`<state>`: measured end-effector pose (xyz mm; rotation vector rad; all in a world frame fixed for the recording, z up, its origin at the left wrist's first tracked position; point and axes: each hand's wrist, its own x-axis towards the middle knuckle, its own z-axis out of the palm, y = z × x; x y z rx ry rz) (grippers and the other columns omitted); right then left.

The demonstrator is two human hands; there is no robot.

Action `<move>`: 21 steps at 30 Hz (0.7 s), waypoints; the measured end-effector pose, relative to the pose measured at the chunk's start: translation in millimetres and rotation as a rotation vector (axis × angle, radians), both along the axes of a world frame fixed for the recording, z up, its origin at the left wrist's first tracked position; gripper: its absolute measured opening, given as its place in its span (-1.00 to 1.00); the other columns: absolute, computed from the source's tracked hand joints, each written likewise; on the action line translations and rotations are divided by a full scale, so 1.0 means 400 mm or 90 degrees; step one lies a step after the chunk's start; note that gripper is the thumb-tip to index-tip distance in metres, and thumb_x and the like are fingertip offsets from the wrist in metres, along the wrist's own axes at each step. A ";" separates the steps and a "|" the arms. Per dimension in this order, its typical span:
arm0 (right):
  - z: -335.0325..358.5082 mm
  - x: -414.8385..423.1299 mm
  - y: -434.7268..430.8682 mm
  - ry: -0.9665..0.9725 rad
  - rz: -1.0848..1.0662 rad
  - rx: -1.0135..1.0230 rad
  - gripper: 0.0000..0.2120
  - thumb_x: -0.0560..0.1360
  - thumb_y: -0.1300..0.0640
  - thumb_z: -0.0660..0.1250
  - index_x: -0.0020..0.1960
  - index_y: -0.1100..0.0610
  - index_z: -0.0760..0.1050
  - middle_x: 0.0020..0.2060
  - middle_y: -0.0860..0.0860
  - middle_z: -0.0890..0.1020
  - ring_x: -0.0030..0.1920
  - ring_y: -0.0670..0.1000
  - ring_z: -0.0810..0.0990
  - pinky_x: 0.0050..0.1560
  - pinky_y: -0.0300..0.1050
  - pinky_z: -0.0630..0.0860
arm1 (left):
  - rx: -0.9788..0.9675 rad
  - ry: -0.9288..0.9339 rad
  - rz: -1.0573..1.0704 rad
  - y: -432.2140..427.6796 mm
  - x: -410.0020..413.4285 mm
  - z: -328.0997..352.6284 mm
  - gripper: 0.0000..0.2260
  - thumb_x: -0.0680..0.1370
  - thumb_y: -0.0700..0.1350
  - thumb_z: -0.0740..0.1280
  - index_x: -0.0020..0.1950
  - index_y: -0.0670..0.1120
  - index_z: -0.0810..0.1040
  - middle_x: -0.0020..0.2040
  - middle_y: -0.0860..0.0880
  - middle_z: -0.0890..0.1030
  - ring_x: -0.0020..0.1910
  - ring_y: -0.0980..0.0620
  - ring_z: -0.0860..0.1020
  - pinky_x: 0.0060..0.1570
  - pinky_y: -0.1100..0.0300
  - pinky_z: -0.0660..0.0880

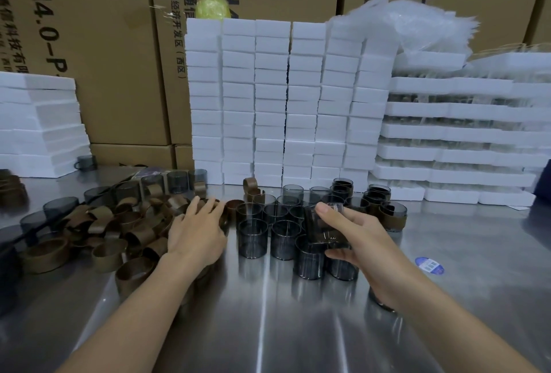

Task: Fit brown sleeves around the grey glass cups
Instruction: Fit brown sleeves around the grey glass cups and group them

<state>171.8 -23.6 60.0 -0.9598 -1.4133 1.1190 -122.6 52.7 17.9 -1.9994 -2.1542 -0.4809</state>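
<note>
Steel table (268,328) between sleeves (98,223) and cups (283,235)

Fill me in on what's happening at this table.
A person is pairing cups with sleeves at a steel table. The right hand grips a bare grey glass cup, raised over the cluster of bare cups. The left hand rests with fingers spread on the pile of brown sleeves. A few sleeved cups stand at the back right.
</note>
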 end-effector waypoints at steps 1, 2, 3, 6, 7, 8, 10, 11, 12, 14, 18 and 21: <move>-0.001 -0.001 -0.002 -0.007 0.002 0.004 -0.45 0.28 -0.55 0.54 0.14 -0.28 0.76 0.16 -0.32 0.73 0.21 -0.34 0.64 0.02 -0.21 0.69 | 0.014 -0.002 0.002 0.002 -0.002 -0.002 -0.46 0.72 -0.01 0.21 0.72 0.11 0.22 0.72 0.04 0.28 0.73 -0.10 0.13 0.58 -0.15 0.30; -0.001 -0.001 -0.003 -0.011 0.004 0.008 -0.47 0.28 -0.56 0.53 0.13 -0.32 0.75 0.16 -0.35 0.72 0.20 -0.37 0.63 0.00 -0.23 0.69 | 0.035 -0.006 0.005 0.003 -0.002 -0.002 -0.48 0.72 0.01 0.23 0.70 0.10 0.28 0.64 0.02 0.39 0.67 -0.09 0.25 0.55 -0.13 0.35; -0.002 -0.001 -0.003 -0.015 0.008 0.010 -0.52 0.30 -0.55 0.52 0.12 -0.35 0.74 0.15 -0.38 0.72 0.20 -0.40 0.62 0.00 -0.25 0.69 | 0.054 -0.006 0.011 0.003 -0.002 -0.002 -0.49 0.71 0.05 0.25 0.68 0.11 0.32 0.56 0.00 0.46 0.59 -0.09 0.35 0.49 -0.10 0.41; -0.001 -0.003 -0.005 -0.016 0.021 0.001 -0.65 0.38 -0.47 0.50 0.11 -0.39 0.73 0.15 -0.40 0.71 0.19 -0.43 0.61 -0.01 -0.26 0.68 | 0.049 0.002 0.037 0.001 -0.003 -0.002 -0.49 0.69 0.13 0.30 0.65 0.15 0.35 0.47 -0.06 0.44 0.51 -0.11 0.37 0.41 -0.08 0.46; -0.001 -0.004 -0.005 -0.017 0.022 0.000 -0.65 0.39 -0.46 0.49 0.11 -0.38 0.73 0.15 -0.39 0.71 0.19 -0.43 0.61 -0.01 -0.26 0.68 | 0.030 0.011 0.043 0.000 -0.004 -0.002 -0.49 0.68 0.15 0.31 0.65 0.16 0.36 0.53 -0.07 0.41 0.56 -0.13 0.33 0.46 -0.10 0.42; -0.001 -0.004 -0.005 -0.020 0.022 0.000 -0.66 0.39 -0.46 0.49 0.11 -0.38 0.73 0.15 -0.39 0.71 0.18 -0.42 0.61 0.00 -0.25 0.69 | 0.015 0.018 0.046 0.000 -0.004 -0.001 -0.50 0.68 0.15 0.33 0.63 0.18 0.37 0.57 -0.06 0.41 0.59 -0.14 0.31 0.50 -0.12 0.39; 0.000 -0.005 -0.005 -0.024 0.021 -0.003 -0.68 0.40 -0.45 0.48 0.10 -0.40 0.72 0.13 -0.39 0.72 0.16 -0.43 0.62 0.01 -0.23 0.69 | 0.026 0.021 0.039 -0.003 0.001 0.006 -0.57 0.68 0.06 0.36 0.56 0.18 0.45 0.48 -0.02 0.54 0.49 -0.11 0.45 0.46 -0.11 0.43; 0.001 -0.005 -0.006 -0.027 0.020 -0.004 -0.69 0.40 -0.44 0.48 0.10 -0.40 0.72 0.13 -0.39 0.72 0.16 -0.43 0.62 0.01 -0.22 0.69 | 0.053 0.021 0.033 -0.004 0.003 0.009 -0.61 0.68 -0.01 0.38 0.51 0.17 0.50 0.37 0.00 0.61 0.38 -0.08 0.54 0.40 -0.09 0.48; 0.001 -0.006 -0.005 -0.030 0.019 -0.004 -0.68 0.40 -0.44 0.49 0.10 -0.39 0.73 0.13 -0.39 0.72 0.16 -0.42 0.62 0.02 -0.21 0.69 | 0.091 0.022 0.029 -0.006 0.004 0.012 -0.65 0.67 -0.06 0.38 0.45 0.17 0.56 0.27 0.03 0.67 0.27 -0.05 0.60 0.34 -0.07 0.50; 0.002 -0.007 -0.006 -0.031 0.011 0.002 -0.66 0.39 -0.44 0.48 0.11 -0.37 0.73 0.12 -0.36 0.73 0.15 -0.40 0.64 0.06 -0.18 0.67 | 0.173 0.005 0.027 -0.015 0.006 0.020 -0.74 0.68 -0.10 0.38 0.32 0.17 0.65 0.11 0.09 0.72 0.12 0.00 0.65 0.22 -0.05 0.51; 0.005 -0.005 -0.008 -0.038 -0.038 0.028 -0.64 0.36 -0.47 0.47 0.08 -0.36 0.72 0.05 -0.31 0.75 0.04 -0.39 0.65 0.08 -0.18 0.50 | 0.249 -0.225 -0.004 -0.034 0.026 0.057 -0.86 0.68 0.05 0.40 0.21 0.18 0.70 0.03 0.16 0.74 0.01 0.03 0.68 -0.10 0.08 0.56; 0.001 0.004 0.005 -0.020 -0.086 0.046 -0.54 0.33 -0.44 0.54 0.11 -0.22 0.72 -0.01 -0.20 0.76 -0.15 -0.29 0.67 0.00 -0.19 0.46 | 0.244 -0.420 -0.049 -0.045 0.053 0.093 -0.84 0.69 0.15 0.39 0.17 0.16 0.72 0.01 0.15 0.73 -0.02 0.08 0.67 -0.05 0.06 0.63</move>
